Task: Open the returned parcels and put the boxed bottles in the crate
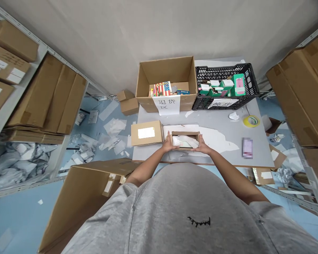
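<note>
A: Where was the small brown cardboard box (185, 134)?
B: On the grey bench (222, 157), just in front of the person, with crumpled white paper (184, 141) inside.
A: And the hands?
B: The left hand (167, 144) and right hand (200, 144) were grasping the box from both sides. That even hold was the good way for keeping it level.

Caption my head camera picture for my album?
Left hand and right hand hold an open cardboard box with white paper inside, on a grey table.
</note>
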A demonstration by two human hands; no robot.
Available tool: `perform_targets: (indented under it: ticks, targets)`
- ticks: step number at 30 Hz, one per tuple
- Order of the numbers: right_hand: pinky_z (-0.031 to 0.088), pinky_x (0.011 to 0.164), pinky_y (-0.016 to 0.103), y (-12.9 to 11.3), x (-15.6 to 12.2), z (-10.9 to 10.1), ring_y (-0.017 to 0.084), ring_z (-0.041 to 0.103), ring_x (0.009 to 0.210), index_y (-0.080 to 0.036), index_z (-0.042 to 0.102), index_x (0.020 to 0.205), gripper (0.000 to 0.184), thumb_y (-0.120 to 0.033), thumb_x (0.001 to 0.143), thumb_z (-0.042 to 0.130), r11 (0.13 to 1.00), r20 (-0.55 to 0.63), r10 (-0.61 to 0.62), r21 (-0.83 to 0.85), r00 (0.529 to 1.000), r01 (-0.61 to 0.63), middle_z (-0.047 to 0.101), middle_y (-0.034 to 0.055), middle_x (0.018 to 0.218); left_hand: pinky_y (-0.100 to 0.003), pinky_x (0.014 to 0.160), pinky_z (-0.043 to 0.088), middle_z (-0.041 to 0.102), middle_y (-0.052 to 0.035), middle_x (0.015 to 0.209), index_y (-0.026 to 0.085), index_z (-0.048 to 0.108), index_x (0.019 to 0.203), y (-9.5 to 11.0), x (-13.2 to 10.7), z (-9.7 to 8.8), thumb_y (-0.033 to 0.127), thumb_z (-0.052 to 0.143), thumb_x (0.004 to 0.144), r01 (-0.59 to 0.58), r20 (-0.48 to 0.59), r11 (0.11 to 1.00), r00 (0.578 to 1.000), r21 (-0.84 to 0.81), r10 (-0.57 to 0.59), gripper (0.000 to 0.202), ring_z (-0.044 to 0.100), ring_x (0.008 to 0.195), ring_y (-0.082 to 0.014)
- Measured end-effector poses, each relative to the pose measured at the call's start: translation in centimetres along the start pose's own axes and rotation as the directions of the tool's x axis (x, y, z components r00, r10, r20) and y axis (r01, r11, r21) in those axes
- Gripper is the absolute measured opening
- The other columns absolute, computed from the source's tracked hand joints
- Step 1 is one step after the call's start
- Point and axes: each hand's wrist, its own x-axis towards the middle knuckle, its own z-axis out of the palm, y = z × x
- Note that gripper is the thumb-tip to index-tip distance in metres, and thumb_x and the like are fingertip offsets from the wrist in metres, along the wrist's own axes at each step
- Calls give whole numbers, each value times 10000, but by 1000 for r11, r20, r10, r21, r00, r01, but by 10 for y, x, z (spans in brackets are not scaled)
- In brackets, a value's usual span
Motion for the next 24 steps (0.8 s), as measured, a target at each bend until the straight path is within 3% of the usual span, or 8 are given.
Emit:
perform_targets:
  ticks: [4, 8, 10, 12, 15, 18, 21, 24]
  targets:
    - [76, 1267, 639, 4, -4, -6, 387, -161, 1612, -141, -172, 1672, 1620, -799, 587, 836, 987, -22, -5, -160, 1000, 2, -198, 267, 1724, -452, 1243, 295, 181, -316, 1704, 139, -234, 1647, 3, 3, 10, 710, 918, 573, 36, 60, 999, 998, -13, -35, 1675, 284, 1586, -361]
    - [121, 1290, 555, 4, -2, -2, 356, -108, 1627, -132, -222, 1655, 1634, -769, 596, 847, 997, 10, 12, -71, 1000, -11, -198, 261, 1726, -459, 1191, 371, 363, -309, 1637, 102, -161, 1668, 19, 10, 13, 770, 646, 848, 214, 173, 973, 959, 87, -226, 1331, 497, 1462, -365]
    - [172, 1292, 506, 2, 3, -1, 355, -60, 1633, -115, -199, 1659, 1605, -746, 616, 845, 999, 6, 34, -19, 999, -34, -175, 258, 1731, -525, 1196, 352, 364, -302, 1639, 110, -45, 1693, 30, 15, 13, 709, 457, 969, 323, 108, 921, 930, 219, -352, 1065, 470, 1475, -394]
    - [190, 1286, 538, -2, 7, -2, 382, -13, 1631, -111, -91, 1680, 1466, -719, 687, 799, 997, -43, 55, -47, 998, -57, -103, 248, 1745, -588, 1195, 332, 355, -290, 1646, 121, 90, 1699, 40, 19, 12, 614, 394, 1010, 376, -32, 865, 921, 333, -388, 900, 406, 1506, -423]
    - [205, 1256, 629, -10, 4, -9, 436, 75, 1611, -119, 176, 1669, 1064, -611, 857, 655, 979, -274, 34, -183, 961, -87, 67, 229, 1748, -541, 1188, 369, 397, -294, 1605, 66, 202, 1674, 52, 19, 11, 465, 435, 1019, 351, -218, 837, 934, 420, -283, 802, 402, 1490, -414]
    - [290, 1210, 632, -21, -9, -12, 456, 274, 1525, -125, 405, 1576, 763, -493, 929, 574, 950, -493, -30, -285, 869, -129, 310, 246, 1648, -453, 1195, 385, 400, -306, 1580, -6, 160, 1661, 58, 10, 11, 367, 527, 990, 239, -259, 860, 957, 450, -131, 851, 414, 1471, -387]
    - [416, 1118, 601, -31, -19, -2, 440, 472, 1356, -156, 568, 1431, 606, -499, 930, 577, 940, -468, 20, -292, 884, -175, 499, 239, 1446, -424, 1221, 362, 382, -294, 1595, 6, 165, 1654, 59, 0, 14, 379, 625, 951, 169, -210, 898, 974, 407, -88, 918, 377, 1506, -373]
    - [474, 1076, 548, -36, -18, 15, 420, 525, 1316, -160, 568, 1425, 643, -548, 913, 591, 944, -404, 169, -194, 899, -265, 511, 228, 1414, -397, 1255, 327, 249, -278, 1684, 29, 155, 1645, 56, -4, 20, 449, 697, 908, 133, -116, 945, 988, 298, -103, 1007, 297, 1571, -350]
